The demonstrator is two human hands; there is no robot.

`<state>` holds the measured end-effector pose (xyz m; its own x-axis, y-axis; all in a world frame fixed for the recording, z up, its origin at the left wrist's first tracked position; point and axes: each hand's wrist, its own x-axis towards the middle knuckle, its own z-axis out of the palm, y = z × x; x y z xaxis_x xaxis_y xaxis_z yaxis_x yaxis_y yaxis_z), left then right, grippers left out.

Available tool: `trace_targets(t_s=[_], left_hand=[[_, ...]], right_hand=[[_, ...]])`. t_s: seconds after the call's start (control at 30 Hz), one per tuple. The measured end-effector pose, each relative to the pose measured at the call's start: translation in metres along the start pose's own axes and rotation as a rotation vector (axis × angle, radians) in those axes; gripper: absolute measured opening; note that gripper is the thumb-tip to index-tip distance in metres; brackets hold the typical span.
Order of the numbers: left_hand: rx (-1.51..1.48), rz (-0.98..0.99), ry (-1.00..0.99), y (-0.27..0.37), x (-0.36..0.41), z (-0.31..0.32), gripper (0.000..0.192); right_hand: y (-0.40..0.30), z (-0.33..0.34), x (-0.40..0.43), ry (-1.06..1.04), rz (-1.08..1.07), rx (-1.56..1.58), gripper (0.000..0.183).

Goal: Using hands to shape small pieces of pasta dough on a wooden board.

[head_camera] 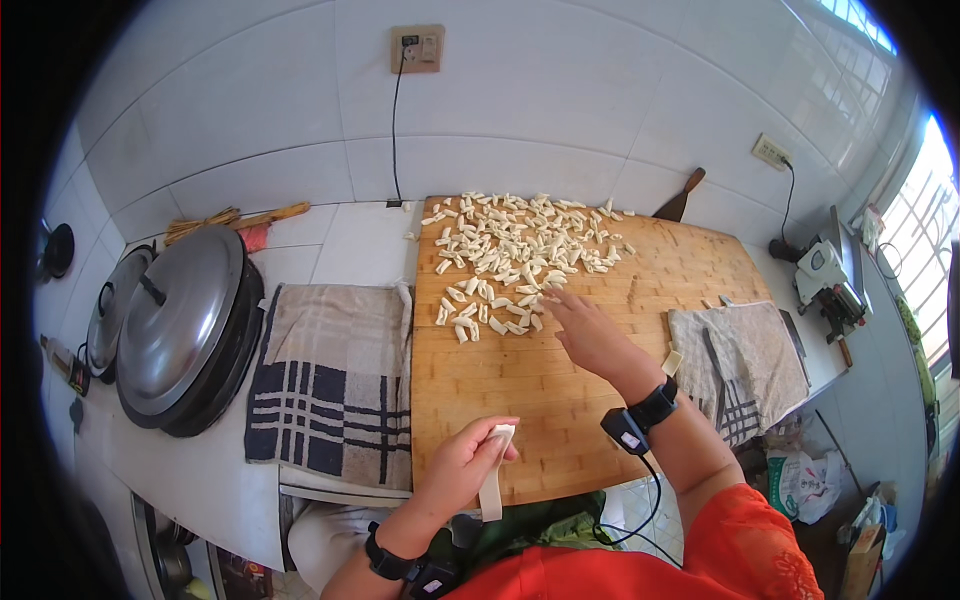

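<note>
My left hand [471, 454] holds a flat strip of pale dough [490, 496] near the front edge of the wooden board [525, 390]. One end of the strip pokes up past my thumb, and the rest hangs down over the edge. Farther in, my right hand [589, 326] hovers at the near right side of many small pinched dough pieces [517, 232]. Its fingers are extended close to the nearest pieces. Whether a fingertip touches one is hard to tell. The pieces lie scattered across the far left part of the board.
Left of the board lies a checked towel [330, 390], then a large lidded pot [180, 322]. A folded cloth [739, 360] covers the board's right side, with a small dough piece [673, 363] beside it. A pasta machine [829, 281] stands far right. A cleaver-like blade [679, 199] leans against the wall.
</note>
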<state>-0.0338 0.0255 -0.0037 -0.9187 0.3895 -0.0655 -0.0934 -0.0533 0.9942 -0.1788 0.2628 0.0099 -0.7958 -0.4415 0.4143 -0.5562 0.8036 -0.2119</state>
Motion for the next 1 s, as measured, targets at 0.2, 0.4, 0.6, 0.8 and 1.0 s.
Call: trace_targets(t_s=[0.2, 0.4, 0.6, 0.8, 1.0], left_hand=[[0.015, 0.009, 0.022, 0.003, -0.004, -0.002, 0.028], [0.041, 0.002, 0.000, 0.002, -0.002, 0.001, 0.027], [0.041, 0.030, 0.015, 0.001, -0.004, -0.003, 0.027], [0.065, 0.050, 0.015, 0.002, -0.004, 0.000, 0.026], [0.070, 0.064, 0.032, 0.005, -0.007, -0.001, 0.026]], right_hand=[[-0.018, -0.025, 0.027, -0.773, 0.246, -0.009, 0.044], [-0.020, 0.008, 0.033, 0.333, -0.112, -0.281, 0.028], [-0.046, -0.019, 0.050, -0.879, 0.267, 0.062, 0.040], [-0.032, 0.015, 0.043, -0.024, -0.055, -0.064, 0.048], [-0.058, 0.015, 0.043, -0.370, 0.015, 0.180, 0.019]])
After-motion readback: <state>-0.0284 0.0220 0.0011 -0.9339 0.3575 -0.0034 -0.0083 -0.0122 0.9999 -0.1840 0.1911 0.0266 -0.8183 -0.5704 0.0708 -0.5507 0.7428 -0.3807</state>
